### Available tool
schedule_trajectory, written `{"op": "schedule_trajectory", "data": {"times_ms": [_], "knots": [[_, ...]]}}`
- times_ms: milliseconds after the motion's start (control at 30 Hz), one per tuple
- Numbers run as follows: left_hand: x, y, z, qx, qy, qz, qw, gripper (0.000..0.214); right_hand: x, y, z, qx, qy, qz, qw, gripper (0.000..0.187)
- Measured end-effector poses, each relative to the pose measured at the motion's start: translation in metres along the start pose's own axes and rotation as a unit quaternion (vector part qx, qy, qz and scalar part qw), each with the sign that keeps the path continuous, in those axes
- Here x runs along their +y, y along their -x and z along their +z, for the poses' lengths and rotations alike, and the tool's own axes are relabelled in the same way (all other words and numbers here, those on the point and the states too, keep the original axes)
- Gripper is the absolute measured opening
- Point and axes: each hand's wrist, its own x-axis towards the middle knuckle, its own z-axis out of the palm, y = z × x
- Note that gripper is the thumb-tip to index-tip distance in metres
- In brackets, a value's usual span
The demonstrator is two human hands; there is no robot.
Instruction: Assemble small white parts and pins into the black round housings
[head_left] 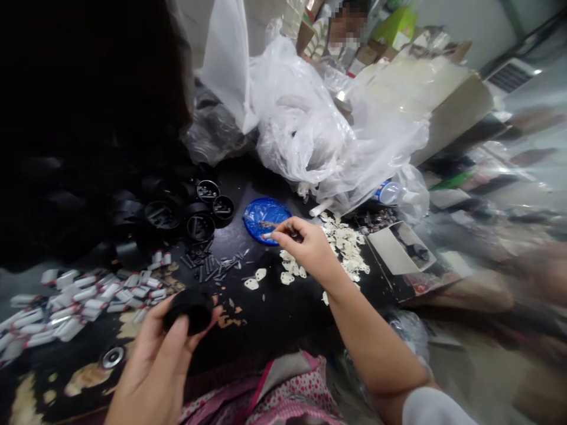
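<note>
My left hand (163, 354) is wrapped round a black, round, cup-like part (189, 310), its opening facing up. My right hand (305, 242) is closed in a pinch over a blue round lid or dish (252, 215). A small white piece with a reddish end (267, 236) shows at its fingertips, too small to name. Something dark also sits among those fingers, partly hidden. Nearby lie cream-coloured flat plates with holes (349, 245), small black springs or screws (206, 265), and a heap of white cylinders with red ends (80, 298).
Black round cups (201, 226) holding small metal parts stand at the back left. Clear plastic bags (301, 112) fill the back. An open white box (398, 248) stands at the right, and a metal ring (113, 357) lies near the front left. Another person (341, 29) is beyond the bags.
</note>
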Motion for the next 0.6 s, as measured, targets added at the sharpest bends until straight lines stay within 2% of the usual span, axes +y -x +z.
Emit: {"op": "schedule_trajectory", "data": {"times_ms": [100, 167, 267, 367, 467, 600], "knots": [[0.005, 0.003, 0.018, -0.028, 0.044, -0.048, 0.997, 0.028, -0.021, 0.014, 0.007, -0.04, -0.195, 0.023, 0.98, 0.02], [0.006, 0.001, 0.022, -0.044, 0.067, -0.074, 0.994, 0.022, -0.035, 0.021, 0.013, -0.075, -0.262, 0.029, 0.962, 0.019], [0.009, -0.002, 0.021, -0.073, 0.129, -0.115, 0.982, 0.012, -0.05, 0.026, 0.018, -0.099, -0.257, 0.016, 0.961, 0.015], [0.011, 0.0, 0.018, -0.09, 0.156, -0.128, 0.975, 0.01, -0.059, 0.028, 0.021, -0.102, -0.227, -0.004, 0.969, 0.012], [0.008, 0.004, 0.015, -0.089, 0.109, -0.092, 0.986, 0.016, -0.062, 0.031, 0.021, -0.118, -0.198, -0.024, 0.973, 0.01], [0.003, 0.009, 0.011, -0.037, -0.035, 0.033, 0.998, 0.022, -0.065, 0.036, 0.018, -0.113, -0.106, -0.087, 0.984, 0.007]]}}
